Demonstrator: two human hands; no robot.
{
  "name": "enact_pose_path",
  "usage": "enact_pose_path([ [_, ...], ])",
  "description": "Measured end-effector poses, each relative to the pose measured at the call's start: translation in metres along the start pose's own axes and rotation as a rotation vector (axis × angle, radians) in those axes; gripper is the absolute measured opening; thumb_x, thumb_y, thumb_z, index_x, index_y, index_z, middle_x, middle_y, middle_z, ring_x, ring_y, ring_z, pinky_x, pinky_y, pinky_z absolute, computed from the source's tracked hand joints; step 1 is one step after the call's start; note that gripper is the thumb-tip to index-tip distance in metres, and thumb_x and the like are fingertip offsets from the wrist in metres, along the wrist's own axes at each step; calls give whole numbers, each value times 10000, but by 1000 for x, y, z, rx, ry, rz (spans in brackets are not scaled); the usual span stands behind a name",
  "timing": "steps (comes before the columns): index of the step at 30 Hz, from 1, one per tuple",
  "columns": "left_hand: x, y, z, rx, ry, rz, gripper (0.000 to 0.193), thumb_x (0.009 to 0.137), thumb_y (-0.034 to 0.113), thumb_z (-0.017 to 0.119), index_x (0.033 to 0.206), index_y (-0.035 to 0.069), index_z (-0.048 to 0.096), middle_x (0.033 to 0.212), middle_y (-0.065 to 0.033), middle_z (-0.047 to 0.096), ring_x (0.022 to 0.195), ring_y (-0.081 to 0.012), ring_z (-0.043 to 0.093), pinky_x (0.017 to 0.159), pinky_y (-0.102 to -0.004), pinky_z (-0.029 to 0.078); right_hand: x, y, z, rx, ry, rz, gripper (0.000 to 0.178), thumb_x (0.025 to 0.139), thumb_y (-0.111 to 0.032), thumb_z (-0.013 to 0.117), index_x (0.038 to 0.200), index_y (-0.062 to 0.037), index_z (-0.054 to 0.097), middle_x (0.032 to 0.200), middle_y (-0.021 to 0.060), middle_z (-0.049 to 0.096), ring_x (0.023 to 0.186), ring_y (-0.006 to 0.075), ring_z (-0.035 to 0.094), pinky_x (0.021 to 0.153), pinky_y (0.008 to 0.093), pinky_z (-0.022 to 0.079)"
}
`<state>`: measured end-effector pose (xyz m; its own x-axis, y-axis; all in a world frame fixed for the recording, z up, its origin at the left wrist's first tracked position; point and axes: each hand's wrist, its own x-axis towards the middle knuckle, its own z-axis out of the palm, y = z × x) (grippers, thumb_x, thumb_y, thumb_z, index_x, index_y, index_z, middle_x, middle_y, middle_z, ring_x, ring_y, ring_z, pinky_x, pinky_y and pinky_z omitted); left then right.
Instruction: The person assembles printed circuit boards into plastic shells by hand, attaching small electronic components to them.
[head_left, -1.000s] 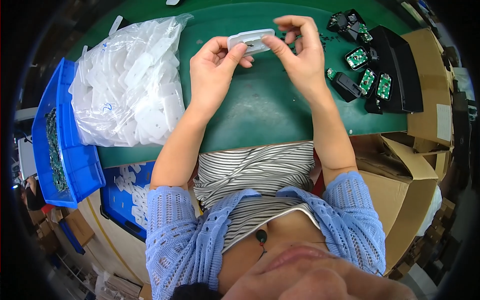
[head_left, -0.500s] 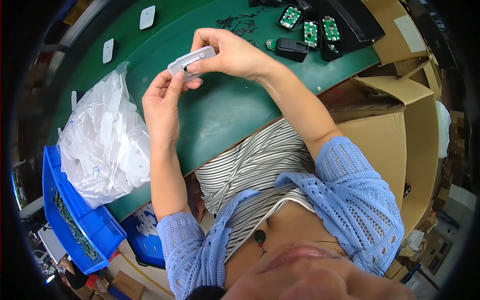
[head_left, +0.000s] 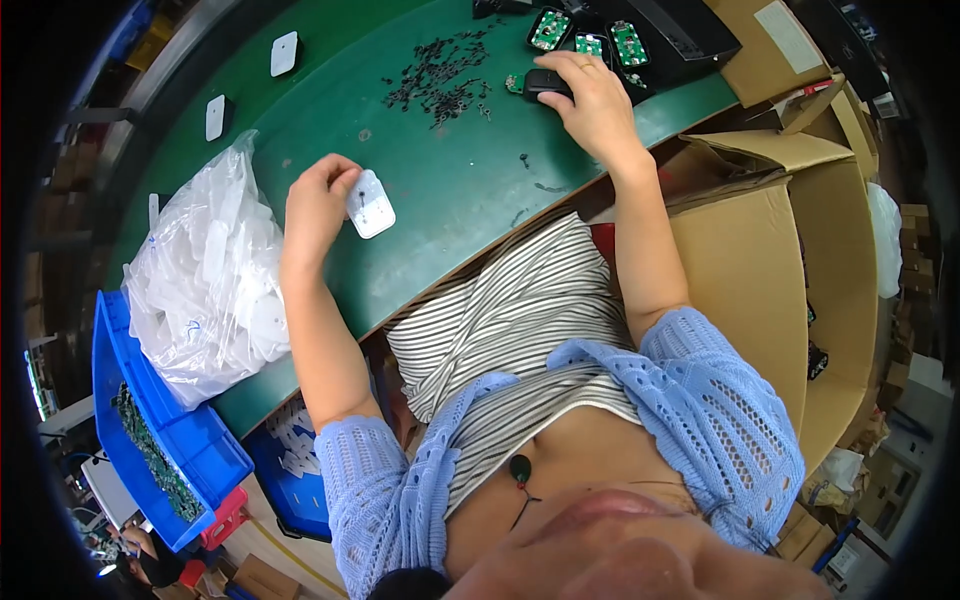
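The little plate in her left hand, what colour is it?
The plate is white, pinched by the left hand over the green table; the head view shows it.

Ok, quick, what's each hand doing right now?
Left hand: closed, holding a white plate.
Right hand: curled over a black part; grip cannot be told.

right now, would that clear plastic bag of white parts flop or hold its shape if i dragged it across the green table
The clear plastic bag would likely flop: its film is crumpled and slumps over the table edge. The loose white pieces inside would probably shift as it moves. It seems fairly heavy for a bag, since it looks well filled.
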<state>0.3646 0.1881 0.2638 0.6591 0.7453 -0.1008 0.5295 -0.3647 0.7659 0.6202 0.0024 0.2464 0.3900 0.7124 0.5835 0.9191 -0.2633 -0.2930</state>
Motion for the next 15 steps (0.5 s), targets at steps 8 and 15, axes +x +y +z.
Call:
enact_pose_path([
  [8,-26,22,10,255,558,398,176,867,133,579,1019,67,640,1057,-103,598,961,-279,559,823,-358,447,-4,-9,12,493,181,220,248,820,-135,652,1055,-72,604,991,54,634,939,183,585,817,302,464],
  [15,-57,58,58,-973,20,302,414,953,235,502,1293,2,460,1217,-70,543,1046,-144,530,924,-264,411,-13,-85,-3,1966,-300,621,233,976,-232,435,1101,-46,499,1016,61,603,890,138,595,784,319,516],
])
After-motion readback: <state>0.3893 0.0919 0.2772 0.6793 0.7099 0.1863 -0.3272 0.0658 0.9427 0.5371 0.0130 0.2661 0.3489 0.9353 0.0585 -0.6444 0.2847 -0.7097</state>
